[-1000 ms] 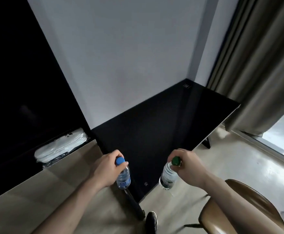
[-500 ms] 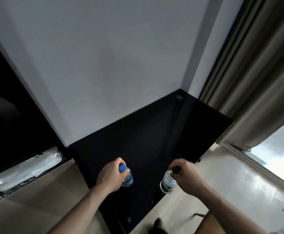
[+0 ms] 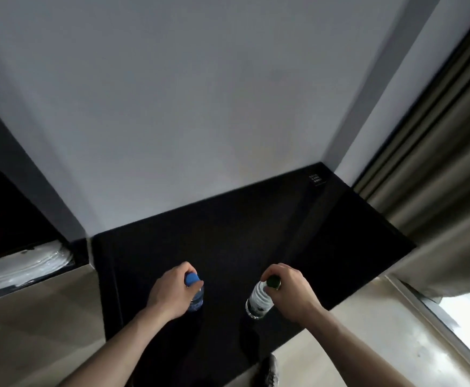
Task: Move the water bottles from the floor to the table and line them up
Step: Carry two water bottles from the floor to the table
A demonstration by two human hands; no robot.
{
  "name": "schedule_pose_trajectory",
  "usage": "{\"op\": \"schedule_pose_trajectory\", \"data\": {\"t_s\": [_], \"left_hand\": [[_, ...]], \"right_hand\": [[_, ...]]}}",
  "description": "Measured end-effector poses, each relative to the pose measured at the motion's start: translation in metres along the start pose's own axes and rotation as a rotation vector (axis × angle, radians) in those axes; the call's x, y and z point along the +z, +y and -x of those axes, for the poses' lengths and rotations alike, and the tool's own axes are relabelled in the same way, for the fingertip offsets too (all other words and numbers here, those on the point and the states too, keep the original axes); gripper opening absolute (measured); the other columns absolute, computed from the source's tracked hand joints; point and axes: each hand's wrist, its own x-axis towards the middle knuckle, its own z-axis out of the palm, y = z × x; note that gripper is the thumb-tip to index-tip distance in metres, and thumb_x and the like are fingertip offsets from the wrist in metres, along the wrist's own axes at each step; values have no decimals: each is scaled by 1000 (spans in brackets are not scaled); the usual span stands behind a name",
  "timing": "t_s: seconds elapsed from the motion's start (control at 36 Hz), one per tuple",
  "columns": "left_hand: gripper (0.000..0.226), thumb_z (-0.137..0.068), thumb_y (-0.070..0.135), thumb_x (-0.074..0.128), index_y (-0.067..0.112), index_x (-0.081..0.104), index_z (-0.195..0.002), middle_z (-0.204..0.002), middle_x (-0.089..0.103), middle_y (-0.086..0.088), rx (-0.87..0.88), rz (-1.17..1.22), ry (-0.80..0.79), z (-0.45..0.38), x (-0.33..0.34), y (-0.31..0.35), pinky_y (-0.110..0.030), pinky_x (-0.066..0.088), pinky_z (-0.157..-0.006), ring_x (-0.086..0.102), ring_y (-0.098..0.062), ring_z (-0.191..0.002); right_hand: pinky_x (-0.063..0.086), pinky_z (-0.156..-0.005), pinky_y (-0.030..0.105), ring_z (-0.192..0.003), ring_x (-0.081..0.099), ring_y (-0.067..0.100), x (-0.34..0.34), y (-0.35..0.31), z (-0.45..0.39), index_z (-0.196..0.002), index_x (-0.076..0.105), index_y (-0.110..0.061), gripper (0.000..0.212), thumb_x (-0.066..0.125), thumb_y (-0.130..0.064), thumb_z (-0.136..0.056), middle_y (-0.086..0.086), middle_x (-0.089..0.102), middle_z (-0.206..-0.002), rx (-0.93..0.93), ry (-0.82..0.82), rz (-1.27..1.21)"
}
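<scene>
My left hand (image 3: 169, 293) grips a clear water bottle with a blue cap (image 3: 196, 296) by its neck. My right hand (image 3: 291, 290) holds a second clear bottle with a dark green cap (image 3: 259, 301) the same way. Both bottles are upright over the near part of the black table (image 3: 256, 233). Whether their bases touch the tabletop I cannot tell.
The table stands against a grey wall. A dark cabinet with a plastic-wrapped white bundle (image 3: 24, 263) is at the left. Beige curtains (image 3: 437, 163) hang at the right, beside a bright window. My shoe (image 3: 267, 371) shows on the light floor below the table edge.
I have stepped closer and both hands with their bottles moved from beyond the table's front corner to over the tabletop. The chair has left the view.
</scene>
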Motion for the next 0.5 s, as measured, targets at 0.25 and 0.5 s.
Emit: {"op": "schedule_pose_trajectory", "data": {"t_s": [0.25,0.5], "left_hand": [[14,-91,42,69,36,56,-93,-88,66,12,-145,96,15,-50,51,53,-21,52,-65,64,-3,-77],[17,-88,45,70,36,56,-88,-85,67,12,-317,221,105,-69,82,93,-14,43,-57,64,-3,-76]], "right_hand": [[41,-67,13,-86,58,-1,-42,71,-79,-87,63,-39,19,69,-21,-83,-21,58,-94,-129,-112,-26],[43,-69,13,-88,58,-3,-77,113,-128,-96,64,-39,24,65,-20,-83,-23,58,-99,-139,-180,-40]]}}
